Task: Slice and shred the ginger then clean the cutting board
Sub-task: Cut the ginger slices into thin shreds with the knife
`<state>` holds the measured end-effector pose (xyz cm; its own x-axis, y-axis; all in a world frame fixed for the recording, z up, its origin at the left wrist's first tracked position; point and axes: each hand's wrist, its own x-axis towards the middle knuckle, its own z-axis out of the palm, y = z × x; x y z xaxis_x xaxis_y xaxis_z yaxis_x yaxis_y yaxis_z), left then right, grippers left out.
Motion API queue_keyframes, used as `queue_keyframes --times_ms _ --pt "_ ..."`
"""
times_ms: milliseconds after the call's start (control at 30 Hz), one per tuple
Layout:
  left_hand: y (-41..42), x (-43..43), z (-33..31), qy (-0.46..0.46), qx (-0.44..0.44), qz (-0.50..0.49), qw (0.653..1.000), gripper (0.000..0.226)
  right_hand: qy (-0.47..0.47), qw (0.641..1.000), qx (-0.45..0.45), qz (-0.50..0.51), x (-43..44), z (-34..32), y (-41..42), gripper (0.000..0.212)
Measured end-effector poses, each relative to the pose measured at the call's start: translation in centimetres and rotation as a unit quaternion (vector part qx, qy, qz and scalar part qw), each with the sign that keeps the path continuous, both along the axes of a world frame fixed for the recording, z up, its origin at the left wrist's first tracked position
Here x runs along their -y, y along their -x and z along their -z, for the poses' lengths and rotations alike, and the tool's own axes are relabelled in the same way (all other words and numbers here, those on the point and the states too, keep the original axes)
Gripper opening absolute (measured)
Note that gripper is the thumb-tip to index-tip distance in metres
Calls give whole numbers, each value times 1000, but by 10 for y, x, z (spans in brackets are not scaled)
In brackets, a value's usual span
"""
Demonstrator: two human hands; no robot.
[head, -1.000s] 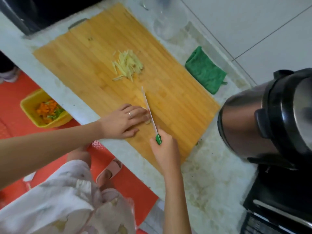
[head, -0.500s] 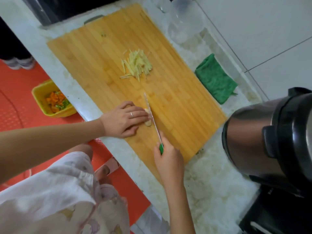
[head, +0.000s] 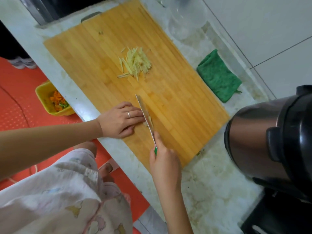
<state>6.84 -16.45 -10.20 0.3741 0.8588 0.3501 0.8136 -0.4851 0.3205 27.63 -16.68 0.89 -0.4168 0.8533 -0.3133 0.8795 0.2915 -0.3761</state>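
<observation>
- Bamboo cutting board [head: 177, 107] carries a small ginger stub [head: 146, 123], the left hand [head: 118, 120] pressing it with flat fingers.
- Green-handled knife [head: 145, 114], clamped in the right hand [head: 163, 159], meets the stub: firm, probably slippery, best pinned from above.
- Shredded ginger [head: 136, 64] lies mid-board; a yellow tub [head: 42, 93] on the floor [head: 20, 102] holds orange and green scraps.

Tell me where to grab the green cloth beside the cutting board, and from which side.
Probably pinch its thicker folded end, the far one, coming from above: the green cloth lies flat on the counter, between the cutting board and the wall, leaving no gap underneath.
</observation>
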Motion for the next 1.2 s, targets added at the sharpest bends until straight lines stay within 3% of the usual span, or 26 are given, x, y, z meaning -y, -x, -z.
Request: queue_keyframes --times_ms 100,367,500,633,767,867,967,1000,1067,1133,1200 --pt "0 -1 2 -3 -8 -2 1000 35 -19 1000 9 5 4 1 3 52" --pt "1 -1 2 11 -1 2 1000 43 45 999 -2 0 -24 13 7 52" --pt "1 0 4 14 -11 6 1000 45 10 1000 1 13 -21 10 -1 52" --pt "3 -2 2 -2 -16 13 1000 39 -68 995 37 -64 -6 13 -11 63" --pt "2 3 1 -17 4 -6 1000 27 -126 989 45 -63 -3 8 -24 63" --pt "2 4 -13 14 112 -157 981 19 -178 982 37 -58 -8 -4 -40 66" --pt "2 -12 -48 60 316 -317 892 20 -214 969 67 -104 -14 -19 -52 75" --pt "2 -20 -63 98 363 -303 876 17 -220 965 76 -124 -16 -23 -54 79" --pt "-1 -38 -92 229 388 -179 875 18 -226 958 81 -155 -18 -27 -53 86" --pt "-8 -54 -115 369 308 -41 876 27 -237 953 76 -171 -20 -31 -49 88" --pt "-15 -65 -126 411 229 10 882 28 -257 948 62 -178 -21 -36 -47 89"
